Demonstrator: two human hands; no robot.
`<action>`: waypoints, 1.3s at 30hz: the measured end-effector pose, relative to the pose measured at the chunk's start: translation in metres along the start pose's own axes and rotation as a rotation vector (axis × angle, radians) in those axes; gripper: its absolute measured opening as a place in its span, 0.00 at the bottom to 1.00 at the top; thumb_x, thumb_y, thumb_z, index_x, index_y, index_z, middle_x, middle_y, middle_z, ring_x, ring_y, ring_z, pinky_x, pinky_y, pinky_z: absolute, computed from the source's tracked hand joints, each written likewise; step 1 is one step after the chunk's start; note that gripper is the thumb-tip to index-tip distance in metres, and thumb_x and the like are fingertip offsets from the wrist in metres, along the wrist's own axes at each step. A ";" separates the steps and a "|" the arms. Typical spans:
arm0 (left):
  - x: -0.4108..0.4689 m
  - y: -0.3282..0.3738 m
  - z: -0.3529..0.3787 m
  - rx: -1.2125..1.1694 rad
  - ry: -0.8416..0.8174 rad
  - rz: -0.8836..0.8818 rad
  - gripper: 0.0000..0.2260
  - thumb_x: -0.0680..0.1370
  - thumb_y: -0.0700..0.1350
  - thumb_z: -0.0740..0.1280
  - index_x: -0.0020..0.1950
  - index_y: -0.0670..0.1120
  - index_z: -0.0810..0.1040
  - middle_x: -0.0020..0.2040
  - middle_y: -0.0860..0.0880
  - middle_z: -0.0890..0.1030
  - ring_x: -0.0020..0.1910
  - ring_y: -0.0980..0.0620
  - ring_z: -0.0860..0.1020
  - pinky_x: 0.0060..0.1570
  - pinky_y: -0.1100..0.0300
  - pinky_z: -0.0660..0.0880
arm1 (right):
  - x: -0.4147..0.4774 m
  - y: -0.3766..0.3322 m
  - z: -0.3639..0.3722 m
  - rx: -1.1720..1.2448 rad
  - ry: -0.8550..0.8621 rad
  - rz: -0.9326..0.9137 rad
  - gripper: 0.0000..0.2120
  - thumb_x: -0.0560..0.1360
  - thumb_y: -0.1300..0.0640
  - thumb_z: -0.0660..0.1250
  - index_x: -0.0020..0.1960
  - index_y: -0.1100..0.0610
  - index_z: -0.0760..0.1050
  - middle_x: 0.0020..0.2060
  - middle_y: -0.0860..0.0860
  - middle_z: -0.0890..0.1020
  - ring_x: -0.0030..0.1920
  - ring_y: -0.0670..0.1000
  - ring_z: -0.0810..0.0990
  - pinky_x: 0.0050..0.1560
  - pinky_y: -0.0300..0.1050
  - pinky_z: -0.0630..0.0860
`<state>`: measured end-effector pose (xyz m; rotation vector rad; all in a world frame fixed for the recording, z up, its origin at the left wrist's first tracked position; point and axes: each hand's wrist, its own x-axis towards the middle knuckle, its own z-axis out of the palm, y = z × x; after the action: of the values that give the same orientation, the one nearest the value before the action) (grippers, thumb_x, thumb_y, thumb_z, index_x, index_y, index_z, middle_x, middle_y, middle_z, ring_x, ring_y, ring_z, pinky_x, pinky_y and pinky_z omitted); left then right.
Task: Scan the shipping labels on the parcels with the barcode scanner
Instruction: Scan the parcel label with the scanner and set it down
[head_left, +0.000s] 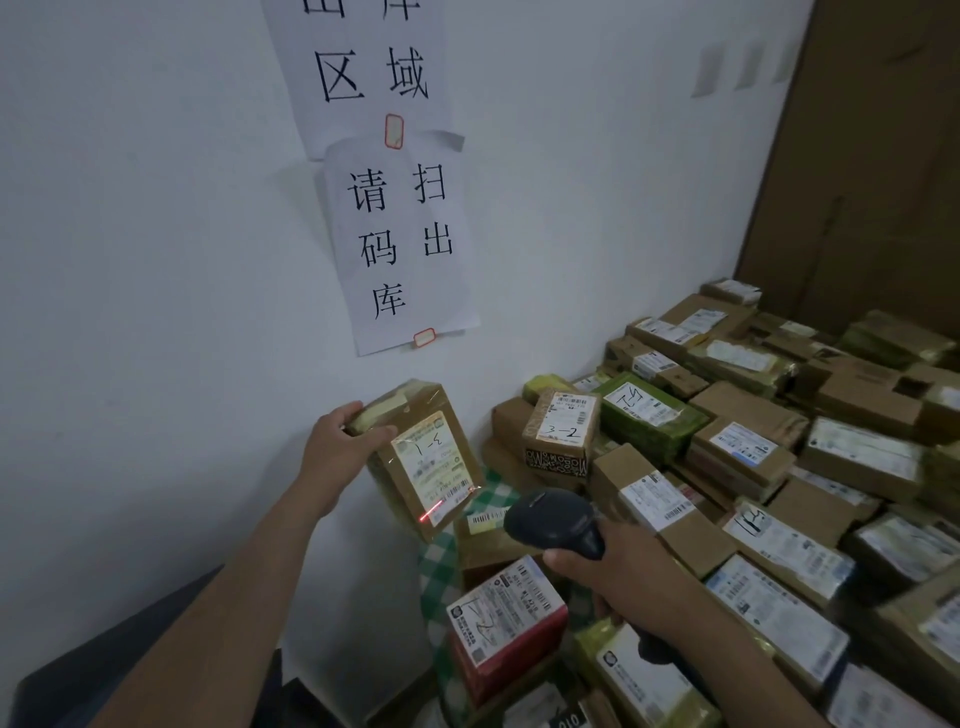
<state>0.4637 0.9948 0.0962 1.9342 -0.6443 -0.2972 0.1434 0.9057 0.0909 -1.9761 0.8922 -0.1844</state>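
- While our left hand (340, 447) holds one brown parcel (410, 499) up before the white wall (156, 260), its fingers are curled round the upper left corner and the thumb lies on the front face.
- The parcel is tilted, and its label (431, 460) is turned toward us. A red line (440, 506) of light falls across the barcode at the lower end of the label.
- Our right hand (623, 571) grips the handle of the dark scanner (558, 522), with the fingers wrapped closely round it. The head of the scanner points up and left at the parcel, near it but apart.
- Under the scanner a red and white box (506, 618) lies on a green checked cloth (440, 571), its label facing up.
- To the right we see a pile (753, 467) of many labelled parcels. At its near edge a carton (563, 431) marked "3-2" stands just beside a green pack (649, 421).
- Two paper signs (405, 234) with Chinese characters hang on the wall above the held parcel.
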 end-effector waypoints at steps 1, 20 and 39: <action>-0.001 0.000 0.000 0.002 -0.001 -0.001 0.29 0.74 0.45 0.75 0.73 0.43 0.70 0.60 0.46 0.76 0.55 0.48 0.75 0.52 0.55 0.72 | -0.001 -0.001 0.000 0.006 -0.001 -0.005 0.14 0.75 0.45 0.70 0.51 0.54 0.74 0.26 0.47 0.78 0.24 0.42 0.77 0.29 0.35 0.73; 0.011 -0.054 0.042 -0.227 0.039 -0.313 0.42 0.59 0.72 0.67 0.60 0.43 0.80 0.53 0.45 0.83 0.51 0.46 0.82 0.56 0.45 0.80 | 0.028 0.008 -0.010 0.190 0.117 0.093 0.18 0.76 0.46 0.68 0.40 0.61 0.75 0.26 0.55 0.80 0.23 0.50 0.76 0.30 0.41 0.76; 0.044 -0.179 0.157 -0.155 -0.214 -0.608 0.12 0.80 0.57 0.64 0.52 0.50 0.80 0.48 0.47 0.84 0.47 0.49 0.81 0.44 0.54 0.76 | 0.109 0.042 0.018 0.121 0.088 0.232 0.20 0.76 0.47 0.68 0.44 0.65 0.77 0.27 0.54 0.80 0.23 0.45 0.76 0.29 0.35 0.75</action>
<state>0.4795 0.9090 -0.1303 1.9226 -0.1418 -0.9149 0.2093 0.8339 0.0237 -1.7485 1.1328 -0.1883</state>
